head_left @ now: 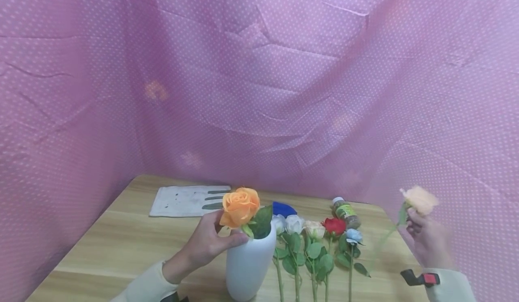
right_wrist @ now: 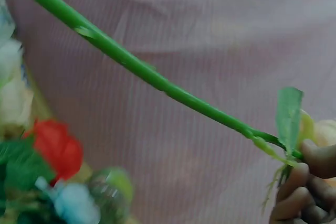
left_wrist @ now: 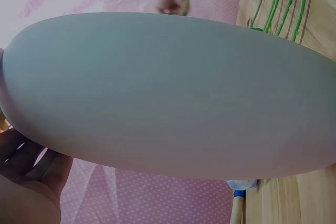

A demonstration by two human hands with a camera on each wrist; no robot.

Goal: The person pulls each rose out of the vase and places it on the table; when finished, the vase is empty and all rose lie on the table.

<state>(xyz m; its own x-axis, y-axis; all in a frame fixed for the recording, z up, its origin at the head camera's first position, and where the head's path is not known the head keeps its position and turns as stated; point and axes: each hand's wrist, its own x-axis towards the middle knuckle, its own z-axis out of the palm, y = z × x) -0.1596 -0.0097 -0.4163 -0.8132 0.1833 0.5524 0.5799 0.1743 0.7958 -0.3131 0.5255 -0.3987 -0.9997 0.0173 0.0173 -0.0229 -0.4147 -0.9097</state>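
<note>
A white vase [head_left: 250,266] stands upright on the table with an orange rose [head_left: 241,206] and a green leaf [head_left: 263,223] at its mouth. My left hand [head_left: 207,241] grips the vase's rim, thumb at the front and fingers behind, close under the orange bloom. The vase [left_wrist: 168,98] fills most of the left wrist view. Out to the right, my right hand [head_left: 431,239] pinches a pale peach rose [head_left: 421,200] just below its bloom, above table height. Its green stem [right_wrist: 157,81] slants away from the fingers in the right wrist view.
Right of the vase lie several roses, including a white rose [head_left: 294,224], a cream rose [head_left: 314,230], a red rose [head_left: 334,226] and a light blue rose [head_left: 354,235]. Behind them are a small bottle [head_left: 346,212] and a blue object [head_left: 284,209]. A white cloth [head_left: 182,201] lies back left.
</note>
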